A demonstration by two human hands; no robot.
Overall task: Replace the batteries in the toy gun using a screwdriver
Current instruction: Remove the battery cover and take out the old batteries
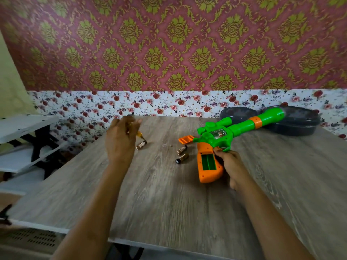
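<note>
Green-orange toy gun point(225, 136) on table point(159, 194), batt bay open, empty. Right hand point(231, 166) grips its handle; left hand point(120, 141) blurred, can't tell grip. No legible labels.

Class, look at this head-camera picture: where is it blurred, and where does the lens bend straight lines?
Head view: motion blur smears the raised left hand and the near wood-grain table; the green and orange toy gun held by the right hand stays fairly sharp; wide-angle distortion bows the table edges and wall border; lighting is soft, without harsh glare.
</note>
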